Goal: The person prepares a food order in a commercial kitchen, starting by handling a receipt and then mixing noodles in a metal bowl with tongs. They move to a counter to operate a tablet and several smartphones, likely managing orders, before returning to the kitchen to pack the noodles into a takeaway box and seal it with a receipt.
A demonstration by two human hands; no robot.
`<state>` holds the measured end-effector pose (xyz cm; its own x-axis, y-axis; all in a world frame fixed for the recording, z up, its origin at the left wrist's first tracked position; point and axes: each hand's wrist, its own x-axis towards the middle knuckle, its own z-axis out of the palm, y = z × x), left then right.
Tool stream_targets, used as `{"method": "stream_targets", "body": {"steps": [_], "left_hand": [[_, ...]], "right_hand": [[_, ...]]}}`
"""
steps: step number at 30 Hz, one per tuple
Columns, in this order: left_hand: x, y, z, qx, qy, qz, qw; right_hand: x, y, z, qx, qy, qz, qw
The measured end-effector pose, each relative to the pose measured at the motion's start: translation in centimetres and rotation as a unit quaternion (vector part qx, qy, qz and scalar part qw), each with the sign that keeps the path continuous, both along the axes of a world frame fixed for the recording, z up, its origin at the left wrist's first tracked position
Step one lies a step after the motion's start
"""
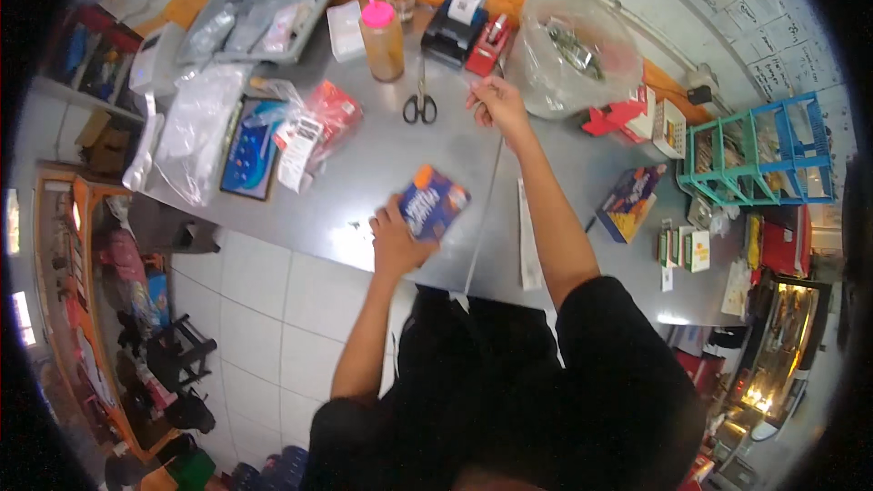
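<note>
My left hand (pixel 399 239) grips the near left side of a blue printed cardboard box (pixel 438 203) with orange parts, on the steel table (pixel 341 170). Farther up the table, my right hand (pixel 498 106) is raised with its fingers curled together. Whether anything thin sits between those fingertips cannot be made out. Just beyond that hand is a red tape dispenser (pixel 487 48), beside a black label printer (pixel 453 34) with a printed paper sticking out. Black-handled scissors (pixel 420 108) lie left of the right hand. A second blue and yellow box (pixel 629 204) is to the right.
At left are a tablet (pixel 251 150), a red packet in clear plastic (pixel 333 112) and plastic bags (pixel 201 129). A pink-lidded bottle (pixel 382 44) stands at the back. A large clear bag (pixel 576 48) and a teal and blue rack (pixel 757 150) occupy the right.
</note>
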<state>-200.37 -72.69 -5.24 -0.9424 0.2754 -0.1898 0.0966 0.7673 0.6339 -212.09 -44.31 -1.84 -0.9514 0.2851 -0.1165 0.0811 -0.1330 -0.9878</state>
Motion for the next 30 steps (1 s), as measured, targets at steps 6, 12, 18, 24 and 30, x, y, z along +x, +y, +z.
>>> {"method": "stream_targets", "body": {"steps": [6, 12, 18, 24, 30], "left_hand": [[-2.1, 2.6, 7.4, 0.341, -0.269, 0.006, 0.901], [-1.7, 4.9, 9.9, 0.344, -0.357, -0.103, 0.862], [-1.1, 10.5, 8.6, 0.348, -0.304, -0.227, 0.857], [-4.5, 17.9, -1.8, 0.054, 0.079, -0.292, 0.952], [1.5, 18.2, 0.5, -0.033, 0.218, -0.258, 0.940]], "right_hand": [[15.9, -7.0, 5.4, 0.208, -0.072, 0.081, 0.972], [19.5, -2.5, 5.8, 0.077, -0.171, 0.133, 0.973], [27.0, 2.3, -3.5, 0.406, -0.266, 0.035, 0.874], [31.5, 2.0, -7.8, 0.295, -0.132, -0.064, 0.944], [37.7, 10.8, -8.5, 0.654, -0.179, -0.080, 0.730]]}}
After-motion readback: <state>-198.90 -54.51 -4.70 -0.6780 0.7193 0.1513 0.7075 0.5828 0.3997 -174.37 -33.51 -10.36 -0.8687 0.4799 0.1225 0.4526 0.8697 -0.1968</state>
